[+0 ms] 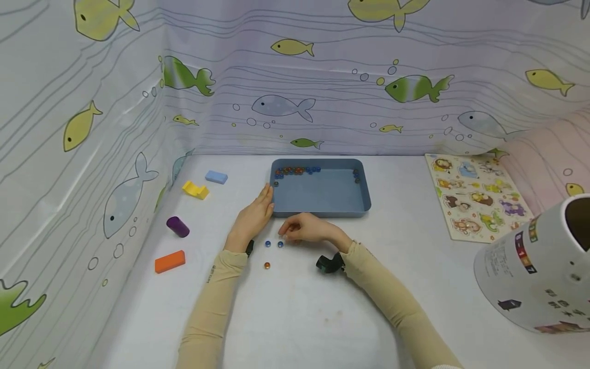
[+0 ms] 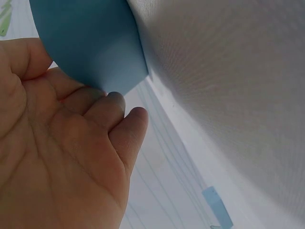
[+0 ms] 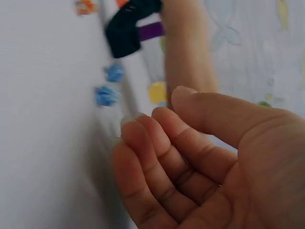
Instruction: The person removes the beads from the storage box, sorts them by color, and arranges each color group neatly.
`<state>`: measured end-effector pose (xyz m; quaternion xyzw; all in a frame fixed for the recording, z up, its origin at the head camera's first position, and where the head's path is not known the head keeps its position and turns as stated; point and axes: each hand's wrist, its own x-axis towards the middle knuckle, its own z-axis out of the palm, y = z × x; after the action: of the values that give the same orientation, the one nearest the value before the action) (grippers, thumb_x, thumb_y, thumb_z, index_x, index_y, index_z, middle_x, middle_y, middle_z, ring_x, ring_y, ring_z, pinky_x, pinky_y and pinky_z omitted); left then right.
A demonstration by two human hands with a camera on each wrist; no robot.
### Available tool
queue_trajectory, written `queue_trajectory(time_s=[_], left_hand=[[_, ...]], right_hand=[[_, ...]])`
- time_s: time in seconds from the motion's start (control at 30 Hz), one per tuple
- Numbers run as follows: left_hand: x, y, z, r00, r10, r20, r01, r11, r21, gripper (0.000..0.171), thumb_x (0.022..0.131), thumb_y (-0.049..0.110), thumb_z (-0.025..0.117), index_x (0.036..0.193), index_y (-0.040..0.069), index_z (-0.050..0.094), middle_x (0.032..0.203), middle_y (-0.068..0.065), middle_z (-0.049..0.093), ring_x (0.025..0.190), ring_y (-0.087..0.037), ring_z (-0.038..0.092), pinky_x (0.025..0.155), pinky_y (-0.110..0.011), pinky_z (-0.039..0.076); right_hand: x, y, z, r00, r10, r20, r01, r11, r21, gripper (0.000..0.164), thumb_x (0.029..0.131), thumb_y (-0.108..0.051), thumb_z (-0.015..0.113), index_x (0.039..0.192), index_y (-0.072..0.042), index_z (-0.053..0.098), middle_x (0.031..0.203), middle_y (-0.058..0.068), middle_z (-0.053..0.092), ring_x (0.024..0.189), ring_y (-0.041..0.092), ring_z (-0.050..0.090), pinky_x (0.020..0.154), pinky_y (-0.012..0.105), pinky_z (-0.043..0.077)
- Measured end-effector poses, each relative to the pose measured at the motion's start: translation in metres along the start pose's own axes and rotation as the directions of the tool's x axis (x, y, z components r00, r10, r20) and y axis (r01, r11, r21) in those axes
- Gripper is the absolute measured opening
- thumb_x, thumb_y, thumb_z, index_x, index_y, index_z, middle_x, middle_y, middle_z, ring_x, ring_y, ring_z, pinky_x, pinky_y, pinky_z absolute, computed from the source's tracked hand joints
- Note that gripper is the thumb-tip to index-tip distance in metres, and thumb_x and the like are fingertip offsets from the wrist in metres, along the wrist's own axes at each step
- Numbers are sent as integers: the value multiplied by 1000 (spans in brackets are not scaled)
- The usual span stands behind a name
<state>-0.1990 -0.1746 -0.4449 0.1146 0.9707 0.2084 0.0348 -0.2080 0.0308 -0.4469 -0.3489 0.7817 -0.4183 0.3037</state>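
My left hand [image 1: 252, 215] lies along the left wall of a blue-grey tray [image 1: 320, 214], its fingers extended. In the left wrist view the fingertips touch the tray's outside near a rounded corner. Two blue glass marbles, a left one [image 1: 268, 244] and a right one [image 1: 280, 244], sit on the table in front of the tray. My right hand [image 1: 304, 228] hovers just beside the right marble. Its fingers are loosely bent, with nothing visible between them in the right wrist view. An orange marble [image 1: 267, 265] lies closer to me.
Several blue and orange marbles [image 1: 295, 170] line the tray's back left; a few more [image 1: 356, 177] sit at its right. Blocks on the left include an orange one [image 1: 170, 262] and a purple cylinder [image 1: 177, 226]. A picture board [image 1: 475, 200] and a large white cylinder [image 1: 530, 277] occupy the right.
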Motion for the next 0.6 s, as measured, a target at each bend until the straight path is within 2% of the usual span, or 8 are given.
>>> queue_trajectory(time_s=[0.2,0.33,0.47,0.6], left_hand=[[0,1,-1,1000,-1,6,1,1000,-1,55,106,27,34,154,5,20,163,-9,13,148,-27,23,118,-47,31],[1,0,-1,1000,0,4,0,1000,-1,55,106,27,35,154,5,20,163,-9,12,148,-28,24,117,-48,32],[2,-2,0,1000,7,0,-7,1000,-7,55,106,27,35,154,4,20,163,-10,13,148,-29,23,118,-48,30],[3,-2,1,1000,10,-1,-10,1000,-3,56,105,27,35,154,4,20,163,-11,14,149,-28,23,119,-47,29]], right_hand=[[-2,-9,-31,1000,10,19,-13,988,152,32,100,-16,52,124,3,62,103,21,68,87,25,65,83,39,57],[6,-13,-50,996,11,-84,15,953,303,35,102,-15,49,128,7,58,114,28,64,95,30,66,95,53,52],[22,-10,-64,973,72,-219,32,898,438,36,103,-15,46,131,6,56,121,26,62,102,29,65,101,52,49],[39,-2,-69,943,156,-296,19,859,511,37,104,-15,44,133,5,54,127,25,59,102,25,65,102,44,50]])
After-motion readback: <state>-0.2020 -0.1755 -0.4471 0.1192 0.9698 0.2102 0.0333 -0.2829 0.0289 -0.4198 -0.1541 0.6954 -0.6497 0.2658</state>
